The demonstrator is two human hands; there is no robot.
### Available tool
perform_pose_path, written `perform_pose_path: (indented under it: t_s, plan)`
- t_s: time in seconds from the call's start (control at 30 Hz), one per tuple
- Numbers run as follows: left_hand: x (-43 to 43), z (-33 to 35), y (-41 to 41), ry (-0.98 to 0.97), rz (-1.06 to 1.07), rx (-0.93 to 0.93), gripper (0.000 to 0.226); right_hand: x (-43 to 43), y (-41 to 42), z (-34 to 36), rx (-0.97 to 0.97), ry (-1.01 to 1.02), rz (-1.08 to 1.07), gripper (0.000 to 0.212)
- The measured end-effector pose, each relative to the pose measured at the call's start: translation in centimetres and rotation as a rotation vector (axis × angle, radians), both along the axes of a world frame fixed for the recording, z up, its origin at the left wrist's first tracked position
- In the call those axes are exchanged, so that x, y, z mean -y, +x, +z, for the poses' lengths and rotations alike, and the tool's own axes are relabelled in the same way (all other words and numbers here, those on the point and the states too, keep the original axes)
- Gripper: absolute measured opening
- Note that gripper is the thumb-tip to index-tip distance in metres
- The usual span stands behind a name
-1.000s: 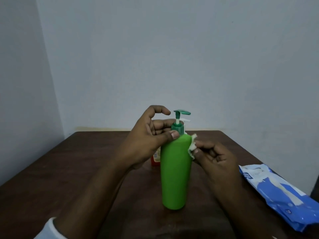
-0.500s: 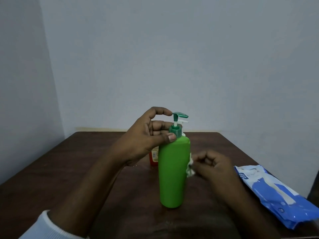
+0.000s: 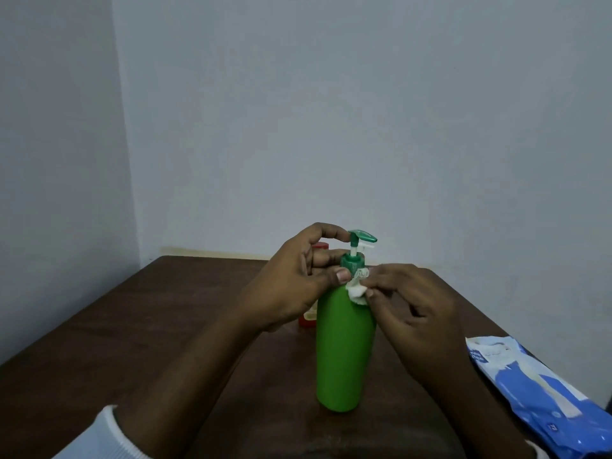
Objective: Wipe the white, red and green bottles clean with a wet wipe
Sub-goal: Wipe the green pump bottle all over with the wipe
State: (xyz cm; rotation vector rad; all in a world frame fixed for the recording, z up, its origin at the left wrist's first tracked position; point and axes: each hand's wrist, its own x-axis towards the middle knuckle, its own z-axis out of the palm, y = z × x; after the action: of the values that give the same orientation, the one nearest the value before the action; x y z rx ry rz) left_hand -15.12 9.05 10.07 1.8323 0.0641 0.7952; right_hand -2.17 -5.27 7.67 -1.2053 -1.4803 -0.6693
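Left hand (image 3: 291, 286) is curled round the neck of the green bottle (image 3: 344, 352), thumb pressed on its shoulder and forefinger arched up to the pump (image 3: 361, 236), most likely to stop the tall bottle tipping or turning under the rubbing. Right hand (image 3: 420, 313) pinches a bunched wet wipe (image 3: 357, 288) between thumb and fingertips and presses it against the bottle's shoulder just below the collar. Its other fingers are loosely bent. The brown worktop (image 3: 165, 342) carries everything. A blue and white pack of wipes (image 3: 530, 382) lies flat along its right edge near the front corner, handy to the right hand should a fresh wipe be wanted. The green bottle stands upright about midway between the side edges, nearer the front. The red bottle (image 3: 306, 321) stands just behind it toward the back edge, mostly hidden by the left hand. Of the white bottle (image 3: 367, 247) only a spout shows behind the green pump. Both seem set aside while the green one gets wiped.
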Motion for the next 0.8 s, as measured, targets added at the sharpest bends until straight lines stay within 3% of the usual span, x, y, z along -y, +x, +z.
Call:
perform_pose_path:
  t_s: [0.07, 0.2, 0.4, 0.47, 0.67, 0.73, 0.8]
  plan:
    - [0.0, -0.1, 0.0, 0.003, 0.014, 0.007, 0.041, -0.7, 0.3, 0.0, -0.068, 0.004, 0.04, 0.017]
    - [0.1, -0.2, 0.1, -0.045, 0.028, 0.02, 0.039, -2.1, 0.5, 0.6, -0.56, -0.117, 0.31, 0.006]
    - [0.5, -0.3, 0.3, -0.026, 0.038, 0.021, 0.038, -2.9, 1.4, 0.8, -0.813, -0.264, 0.387, 0.011]
    - [0.8, -0.3, 0.3, -0.018, 0.059, 0.033, 0.037, -2.7, 0.9, 0.4, -0.713, -0.193, 0.299, 0.01]
    - [0.9, -1.0, 0.6, 0.003, 0.163, 0.082, 0.034, -1.9, -1.1, -2.0, -0.031, 0.059, -0.08, 0.008]
    - [0.9, -1.1, 0.6, -0.007, 0.148, 0.085, 0.036, -1.8, -1.0, -1.6, -0.001, 0.077, -0.089, 0.008]
    - [0.7, -1.6, 0.7, -0.048, 0.106, 0.093, 0.034, -1.7, -1.1, -0.9, -0.087, 0.103, -0.083, 0.01]
